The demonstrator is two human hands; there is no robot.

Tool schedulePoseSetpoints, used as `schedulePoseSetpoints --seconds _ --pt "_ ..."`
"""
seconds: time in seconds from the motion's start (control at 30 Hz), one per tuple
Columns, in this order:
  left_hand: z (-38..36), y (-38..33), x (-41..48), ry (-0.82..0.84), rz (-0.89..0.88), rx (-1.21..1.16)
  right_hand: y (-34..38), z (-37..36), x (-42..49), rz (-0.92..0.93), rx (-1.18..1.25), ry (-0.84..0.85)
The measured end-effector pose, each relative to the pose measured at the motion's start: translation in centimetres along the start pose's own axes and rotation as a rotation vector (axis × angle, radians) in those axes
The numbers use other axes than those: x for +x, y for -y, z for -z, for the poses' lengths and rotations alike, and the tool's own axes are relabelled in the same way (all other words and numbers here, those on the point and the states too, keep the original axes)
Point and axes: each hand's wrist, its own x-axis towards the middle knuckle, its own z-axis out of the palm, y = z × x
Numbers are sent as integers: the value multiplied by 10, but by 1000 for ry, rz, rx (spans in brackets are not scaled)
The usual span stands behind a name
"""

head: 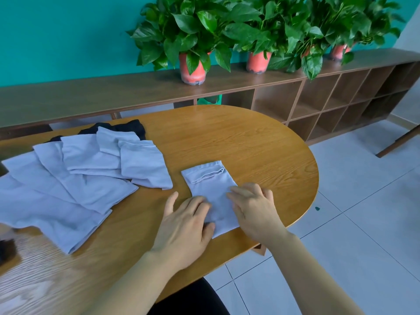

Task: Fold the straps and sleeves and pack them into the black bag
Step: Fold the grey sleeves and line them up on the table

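Your left hand (186,223) and right hand (252,208), fingers relaxed, press a grey sleeve (209,180) lying lengthwise away from you.

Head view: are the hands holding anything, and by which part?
Nothing gripped: left hand and right hand press flat on the folded sleeve, near end.

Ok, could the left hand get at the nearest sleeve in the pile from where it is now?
Probably yes. The left hand lies flat on the sleeve being folded, and only bare table separates it from the nearest piled sleeve, which lies uncovered at the pile's right edge.
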Motion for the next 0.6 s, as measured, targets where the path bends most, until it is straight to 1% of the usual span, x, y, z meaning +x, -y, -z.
schedulePoseSetpoints --seconds 0.2,0.33,0.47,0.6 --pt "12 27 2 58 -106 9 9 -6 -27 -54 99 -128" --pt "20 35 -1 125 -113 -61 28 -12 -40 -134 87 -145" --pt "24 22 -14 97 -138 -131 34 -10 -39 -148 94 -143" --pt "15 10 -14 1 -94 -136 34 3 -40 -71 235 -131"
